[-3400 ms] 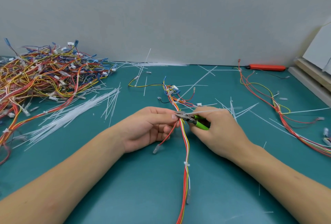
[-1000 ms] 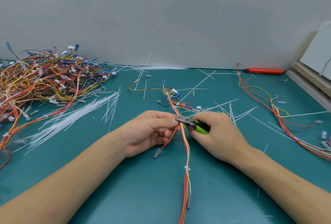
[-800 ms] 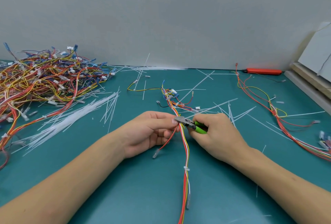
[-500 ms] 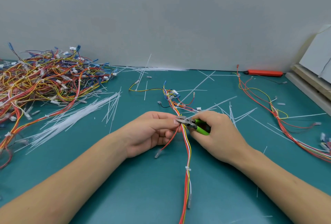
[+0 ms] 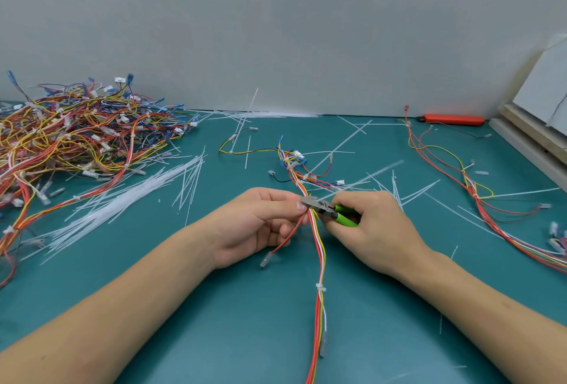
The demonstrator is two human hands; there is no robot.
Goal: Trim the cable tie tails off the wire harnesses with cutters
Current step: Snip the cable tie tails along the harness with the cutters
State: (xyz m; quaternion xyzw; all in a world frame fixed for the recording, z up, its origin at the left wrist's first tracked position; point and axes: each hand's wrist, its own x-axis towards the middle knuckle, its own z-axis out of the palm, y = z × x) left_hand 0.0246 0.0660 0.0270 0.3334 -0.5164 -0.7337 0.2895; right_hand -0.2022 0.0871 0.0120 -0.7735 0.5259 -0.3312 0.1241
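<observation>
- I see the harness (image 5: 319,248) lying along the middle of the desk (image 5: 245,322), its red, yellow and white wires running from the near edge up to a knot of connectors beyond my hands.
- One white tie (image 5: 320,287) wraps the bundle below the hands, trimmed flush.
- A long pale tail (image 5: 368,176) slants up and right from the grip point.
- My left hand (image 5: 254,227) pinches the harness between thumb and fingertips; a loose red branch wire hangs under it.
- My right hand (image 5: 374,230) is curled round the green-handled cutters (image 5: 328,210), whose tips sit at the bundle, touching the left fingertips.
- Far left: a heap (image 5: 70,138) of harnesses, with cut tails (image 5: 122,199) strewn beside it.
- Right: another harness (image 5: 478,196), well apart.
- An orange tool (image 5: 451,120) lies at the wall.
</observation>
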